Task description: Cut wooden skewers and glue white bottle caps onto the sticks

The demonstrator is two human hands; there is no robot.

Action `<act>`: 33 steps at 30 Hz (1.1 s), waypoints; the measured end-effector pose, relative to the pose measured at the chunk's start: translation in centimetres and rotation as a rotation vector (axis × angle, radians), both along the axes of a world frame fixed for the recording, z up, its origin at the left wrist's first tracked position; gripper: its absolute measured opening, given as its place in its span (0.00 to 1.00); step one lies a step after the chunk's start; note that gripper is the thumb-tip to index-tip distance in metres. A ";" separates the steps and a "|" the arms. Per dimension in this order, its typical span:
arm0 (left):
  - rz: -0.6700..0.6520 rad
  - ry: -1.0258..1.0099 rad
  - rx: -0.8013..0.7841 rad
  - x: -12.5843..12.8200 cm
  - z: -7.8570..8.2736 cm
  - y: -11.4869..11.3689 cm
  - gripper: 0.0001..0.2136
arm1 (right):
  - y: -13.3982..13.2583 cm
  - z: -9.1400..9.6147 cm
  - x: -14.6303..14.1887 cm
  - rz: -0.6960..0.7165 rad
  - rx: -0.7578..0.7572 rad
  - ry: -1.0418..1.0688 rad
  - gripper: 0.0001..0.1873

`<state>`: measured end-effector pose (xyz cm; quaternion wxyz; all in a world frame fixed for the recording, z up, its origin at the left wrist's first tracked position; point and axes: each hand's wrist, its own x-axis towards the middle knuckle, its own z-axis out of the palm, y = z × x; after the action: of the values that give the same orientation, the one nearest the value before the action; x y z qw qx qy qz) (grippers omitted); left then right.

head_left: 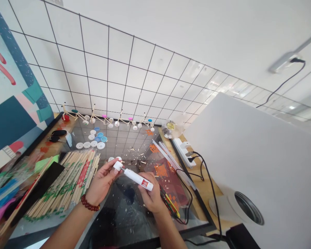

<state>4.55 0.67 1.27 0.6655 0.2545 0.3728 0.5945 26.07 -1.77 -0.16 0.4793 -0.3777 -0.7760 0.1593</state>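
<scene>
My right hand (150, 194) grips a white pen-shaped tool (138, 178) with a red label, its tip pointing up and left. My left hand (101, 182) pinches a small white bottle cap (117, 165) against that tip. A red bead bracelet (89, 204) circles my left wrist. Both hands hover over a glass tabletop (124, 204) strewn with small wood chips.
A heap of wrapped chopsticks (67, 183) lies left of my hands. Loose white and blue caps (94, 139) and several stick-and-cap models (106, 120) stand near the tiled wall. A power strip (183, 149) with black cables and a large white box (256, 166) are on the right.
</scene>
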 end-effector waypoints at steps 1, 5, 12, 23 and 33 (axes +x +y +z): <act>0.001 0.012 0.001 0.0 0.0 0.0 0.22 | -0.1 -0.2 0.0 -0.004 -0.009 0.011 0.16; 0.050 0.007 -0.030 0.0 -0.2 0.1 0.23 | 0.5 -1.7 0.6 -0.236 -0.092 0.103 0.14; 0.119 -0.010 -0.079 -0.5 -0.7 0.5 0.22 | 3.8 -3.4 5.1 -0.809 -0.234 0.113 0.22; 0.061 0.044 -0.061 0.2 -0.6 0.1 0.23 | 4.5 -3.7 7.1 -0.948 -0.549 -0.065 0.34; 0.116 0.465 0.244 0.2 -2.8 0.4 0.18 | 2.3 -1.7 3.8 -0.763 0.374 -0.045 0.43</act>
<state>4.80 1.09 -1.51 0.4910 0.4407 0.4553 0.5978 29.89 0.56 -1.86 0.5470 -0.5477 -0.6065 -0.1815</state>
